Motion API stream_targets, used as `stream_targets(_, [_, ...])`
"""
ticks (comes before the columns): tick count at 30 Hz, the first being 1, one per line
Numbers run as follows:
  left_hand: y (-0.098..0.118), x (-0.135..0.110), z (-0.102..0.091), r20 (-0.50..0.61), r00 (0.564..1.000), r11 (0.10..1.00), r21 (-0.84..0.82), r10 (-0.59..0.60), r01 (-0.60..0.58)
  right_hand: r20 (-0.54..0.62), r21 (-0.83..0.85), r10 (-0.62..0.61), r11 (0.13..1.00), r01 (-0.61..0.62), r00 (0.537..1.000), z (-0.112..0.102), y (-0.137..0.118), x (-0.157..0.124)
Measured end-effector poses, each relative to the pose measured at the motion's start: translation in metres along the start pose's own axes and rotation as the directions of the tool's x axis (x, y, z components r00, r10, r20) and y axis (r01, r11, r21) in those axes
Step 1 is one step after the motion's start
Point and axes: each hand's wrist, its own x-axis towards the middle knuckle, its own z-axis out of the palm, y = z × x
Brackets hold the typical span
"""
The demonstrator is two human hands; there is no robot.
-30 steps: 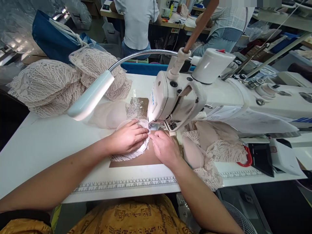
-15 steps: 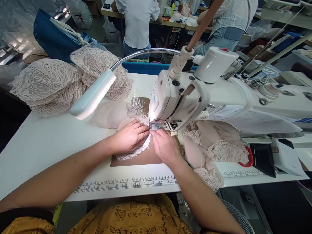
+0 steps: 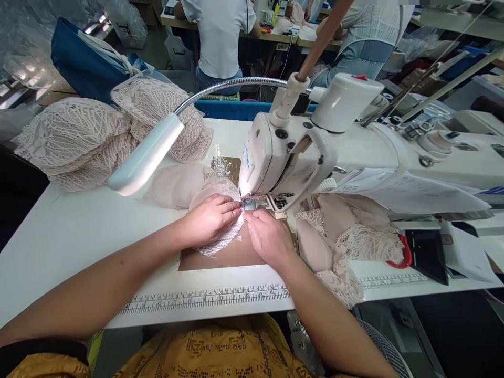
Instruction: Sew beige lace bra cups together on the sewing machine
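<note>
A beige lace bra cup (image 3: 219,245) lies under the head of a white sewing machine (image 3: 258,152), its right edge at the presser foot. My left hand (image 3: 210,219) rests flat on top of the lace, fingers stretched toward the needle area. Just right of the foot, my right hand (image 3: 271,236) pinches the cup's edge between thumb and forefinger; its other fingers are curled under. Beneath both hands is a brown plate (image 3: 220,261) set on the white table. A smooth, sheer beige cup (image 3: 173,185) adjoins the lace behind my left hand.
Stacked lace cups (image 3: 74,136) stand at the left beside a blue bag (image 3: 86,63). A lamp (image 3: 147,155) on a bendy neck overhangs the work. More lace pieces (image 3: 334,236), a red-handled tool (image 3: 405,252) and a ruler strip (image 3: 205,298) occupy the right and front. Two people sit beyond.
The lace cup has turned and shifted slightly under the machine, its lower left edge moving right and up. Both hands stay almost in place beside the presser foot. The view has shifted slightly.
</note>
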Motion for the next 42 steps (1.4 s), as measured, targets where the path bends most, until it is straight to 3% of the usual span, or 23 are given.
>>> stream_targets(9, [-0.006, 0.001, -0.001, 0.011, 0.998, 0.998, 0.010, -0.068, 0.068, 0.043, -0.025, 0.019, 1.000, -0.018, 0.999, 0.001, -0.001, 0.003])
stream_targets(15, [-0.007, -0.004, -0.009, 0.116, 0.987, 0.994, 0.004, -0.107, 0.108, 0.029, 0.011, 0.046, 0.999, -0.046, 0.999, 0.000, -0.001, 0.003])
stream_targets(23, [0.000, -0.011, -0.048, 0.141, 0.985, 0.982, -0.145, -0.103, 0.123, -0.033, 0.093, 0.005, 0.996, -0.002, 0.999, -0.001, 0.002, -0.002])
stream_targets(26, [0.009, -0.011, -0.059, 0.207, 0.968, 0.974, -0.148, -0.139, 0.171, -0.042, 0.092, -0.020, 0.995, 0.024, 0.999, -0.001, 0.002, -0.003])
stream_targets(29, [0.014, -0.010, -0.052, 0.296, 0.940, 0.976, -0.081, -0.173, 0.205, -0.035, 0.090, -0.047, 0.995, 0.050, 0.998, 0.000, 0.002, -0.004])
stream_targets(32, [0.011, -0.008, -0.036, 0.308, 0.920, 0.962, -0.044, -0.244, 0.270, -0.020, 0.084, -0.061, 0.994, 0.063, 0.998, 0.001, 0.002, -0.005])
stream_targets(35, [0.003, -0.007, -0.028, 0.292, 0.922, 0.935, -0.170, -0.255, 0.313, -0.009, 0.076, -0.065, 0.995, 0.066, 0.998, 0.002, 0.002, -0.004])
stream_targets(42, [-0.012, -0.009, -0.036, 0.323, 0.919, 0.819, -0.448, -0.225, 0.358, 0.061, 0.020, -0.076, 0.997, 0.075, 0.995, -0.001, -0.001, -0.002])
